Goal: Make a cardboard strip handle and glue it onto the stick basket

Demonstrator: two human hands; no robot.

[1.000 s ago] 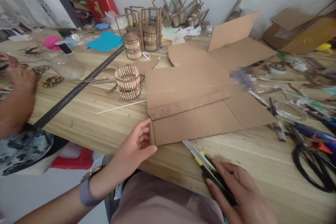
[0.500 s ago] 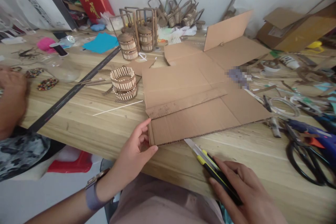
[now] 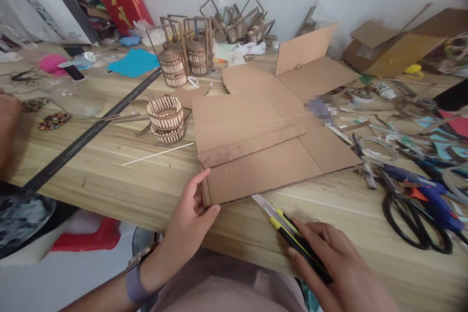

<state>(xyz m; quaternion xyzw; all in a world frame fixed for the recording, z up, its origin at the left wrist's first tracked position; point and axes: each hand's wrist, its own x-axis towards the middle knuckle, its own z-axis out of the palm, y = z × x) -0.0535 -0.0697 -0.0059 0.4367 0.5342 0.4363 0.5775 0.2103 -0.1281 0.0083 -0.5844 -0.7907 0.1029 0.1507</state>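
Observation:
A large piece of brown cardboard (image 3: 263, 161), flattened with flaps and creases, lies on the wooden table. My left hand (image 3: 192, 217) grips its near left corner, thumb on the front edge and fingers at the side. In my right hand (image 3: 329, 258) is a yellow and black utility knife (image 3: 290, 234), with its blade out. The blade tip is at the cardboard's front edge; I cannot tell whether it touches or lies just under it. A small round basket of light slats (image 3: 166, 119) stands left of the cardboard, near a thin pale stick (image 3: 157, 154).
Black-handled scissors (image 3: 417, 219) and a blue glue gun (image 3: 424, 180) lie at right among scraps. Finished lidded baskets (image 3: 173, 66) stand behind. A black strip (image 3: 95, 129) crosses the table at left, near another person's hand (image 3: 9, 126). An open carton (image 3: 398, 44) is at back right.
The view has shifted a little to the right, so most things sit further left. Both hands keep their hold, and the knife stays at the cardboard's front edge.

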